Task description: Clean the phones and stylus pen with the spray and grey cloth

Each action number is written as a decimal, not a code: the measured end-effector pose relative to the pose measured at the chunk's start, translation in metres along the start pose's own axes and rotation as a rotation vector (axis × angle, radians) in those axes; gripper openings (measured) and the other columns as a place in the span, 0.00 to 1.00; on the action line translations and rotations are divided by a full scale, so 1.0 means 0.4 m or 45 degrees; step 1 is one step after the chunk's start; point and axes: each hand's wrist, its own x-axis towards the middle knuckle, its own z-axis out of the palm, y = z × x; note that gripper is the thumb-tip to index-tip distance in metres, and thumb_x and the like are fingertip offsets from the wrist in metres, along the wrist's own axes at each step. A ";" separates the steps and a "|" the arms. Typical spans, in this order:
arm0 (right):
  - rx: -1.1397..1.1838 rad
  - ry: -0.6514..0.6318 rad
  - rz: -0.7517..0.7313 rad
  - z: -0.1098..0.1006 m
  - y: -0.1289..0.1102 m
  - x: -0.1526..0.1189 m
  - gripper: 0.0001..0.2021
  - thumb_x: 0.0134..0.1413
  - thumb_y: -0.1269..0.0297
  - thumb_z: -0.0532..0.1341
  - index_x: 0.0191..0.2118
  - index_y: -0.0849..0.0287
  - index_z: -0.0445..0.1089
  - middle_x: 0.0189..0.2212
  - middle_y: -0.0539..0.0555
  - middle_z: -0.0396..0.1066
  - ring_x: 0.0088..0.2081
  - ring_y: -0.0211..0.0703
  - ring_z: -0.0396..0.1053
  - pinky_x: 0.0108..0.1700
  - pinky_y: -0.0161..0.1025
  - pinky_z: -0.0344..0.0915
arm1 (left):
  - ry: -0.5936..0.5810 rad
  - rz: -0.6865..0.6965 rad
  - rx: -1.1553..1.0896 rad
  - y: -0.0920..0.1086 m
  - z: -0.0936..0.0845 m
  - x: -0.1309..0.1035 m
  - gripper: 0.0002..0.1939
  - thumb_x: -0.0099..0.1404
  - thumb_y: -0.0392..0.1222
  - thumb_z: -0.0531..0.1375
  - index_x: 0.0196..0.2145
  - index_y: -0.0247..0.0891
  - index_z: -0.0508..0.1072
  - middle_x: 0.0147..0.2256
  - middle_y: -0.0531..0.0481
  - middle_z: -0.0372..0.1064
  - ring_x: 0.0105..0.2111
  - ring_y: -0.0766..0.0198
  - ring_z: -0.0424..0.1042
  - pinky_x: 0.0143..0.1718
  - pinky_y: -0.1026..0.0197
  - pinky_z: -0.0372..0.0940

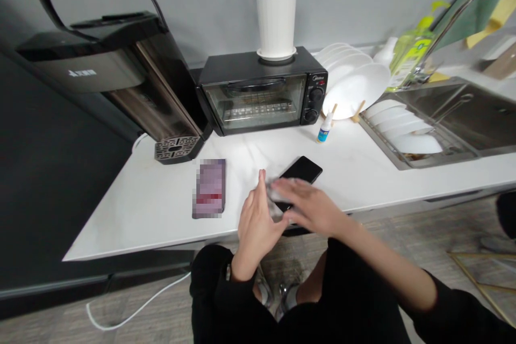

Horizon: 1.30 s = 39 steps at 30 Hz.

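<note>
In the head view my left hand stands edge-on above the counter's front edge, fingers stretched out and close together. Facing it, my right hand reaches in from the right with its fingers over a small greyish cloth-like piece, which is blurred and partly covered. The thumbs come close together. Behind my right hand a black phone lies slantwise, its near part hidden by the fingers. Left of my hands a second phone, its screen pixelated, lies flat. A small spray bottle with a blue label stands further back.
A black toaster oven bears a white utensil pot. The tall water dispenser stands left. At right are white plates on a rack, green soap bottles and a steel sink holding bowls.
</note>
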 end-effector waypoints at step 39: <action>-0.037 0.045 0.011 -0.017 0.018 -0.024 0.34 0.73 0.45 0.55 0.74 0.61 0.54 0.72 0.65 0.58 0.73 0.55 0.54 0.73 0.60 0.56 | 0.007 -0.046 0.045 0.004 0.002 0.007 0.57 0.67 0.43 0.66 0.77 0.46 0.29 0.73 0.36 0.53 0.64 0.43 0.66 0.63 0.41 0.65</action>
